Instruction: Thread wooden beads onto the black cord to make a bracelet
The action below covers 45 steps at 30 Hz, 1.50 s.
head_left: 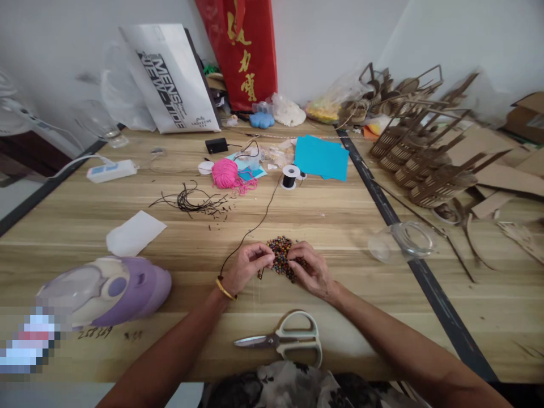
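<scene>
A small heap of mixed-colour beads (280,249) lies on the table between my two hands. My left hand (249,263) is closed in a pinch at the heap's left edge. A thin black cord (267,212) runs from a white-flanged spool (289,177) down to this hand, and a short dark piece shows below its fingertips. My right hand (312,269) is at the heap's right side with thumb and fingers pinched together; anything between them is too small to make out. Scissors with pale handles (283,338) lie in front of me.
Cut black cord pieces (191,199), a pink yarn ball (225,173) and blue sheets (321,157) lie farther back. A purple-and-white device (114,289) stands at left. On the right are a clear plastic container (410,241) and brown woven baskets (419,164).
</scene>
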Tool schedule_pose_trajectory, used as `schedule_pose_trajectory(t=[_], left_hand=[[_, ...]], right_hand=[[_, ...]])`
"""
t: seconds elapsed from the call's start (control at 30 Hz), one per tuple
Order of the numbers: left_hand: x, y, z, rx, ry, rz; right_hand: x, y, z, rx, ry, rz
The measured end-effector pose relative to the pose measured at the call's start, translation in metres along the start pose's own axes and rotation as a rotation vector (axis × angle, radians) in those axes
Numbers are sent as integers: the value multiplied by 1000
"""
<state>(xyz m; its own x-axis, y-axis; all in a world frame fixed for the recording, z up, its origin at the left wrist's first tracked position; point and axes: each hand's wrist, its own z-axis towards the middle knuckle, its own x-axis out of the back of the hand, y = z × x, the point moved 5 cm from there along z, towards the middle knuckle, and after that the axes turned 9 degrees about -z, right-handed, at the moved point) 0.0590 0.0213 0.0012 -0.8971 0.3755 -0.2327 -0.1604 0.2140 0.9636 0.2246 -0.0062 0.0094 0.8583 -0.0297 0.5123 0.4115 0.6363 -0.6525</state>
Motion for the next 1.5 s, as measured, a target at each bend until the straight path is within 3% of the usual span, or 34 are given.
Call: schedule_pose_trajectory(t=[0.5, 1.07, 1.5], left_hand=[[14, -12, 5, -55, 53, -113], [16, -11, 6, -88, 56, -164], [16, -8, 5, -114, 53, -192]], right_hand=[[-3, 1, 2, -21, -15, -43], [-31, -20, 11, 138, -299, -366], [-43, -20, 17, 159, -360, -471]])
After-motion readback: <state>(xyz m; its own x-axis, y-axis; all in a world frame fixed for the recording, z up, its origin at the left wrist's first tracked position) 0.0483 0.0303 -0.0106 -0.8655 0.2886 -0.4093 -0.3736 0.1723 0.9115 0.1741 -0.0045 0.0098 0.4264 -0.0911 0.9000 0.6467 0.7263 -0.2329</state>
